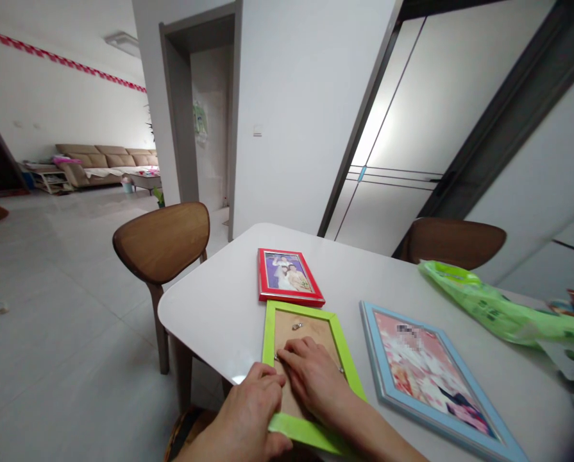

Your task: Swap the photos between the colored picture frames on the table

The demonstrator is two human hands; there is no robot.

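A green picture frame point(337, 333) lies face down on the white table, its brown backing board point(310, 321) facing up. A small metal hanger point(297, 326) sits near the top of the board, and a metal clip point(341, 369) shows at the right inner edge. My left hand point(253, 410) is closed around the frame's lower left edge. My right hand point(313, 378) rests over the board, its bent fingertips pinched at a small metal clip point(276, 357) on the left inner edge. That hand and forearm hide part of the board.
Just beyond stands a red-framed photo point(291, 298), lying flat and touching or nearly touching the green one. To the right lies a blue-framed picture point(374, 353). A green plastic bag point(503, 314) covers the table's right side. Wooden chairs point(164, 240) flank the white table point(210, 301).
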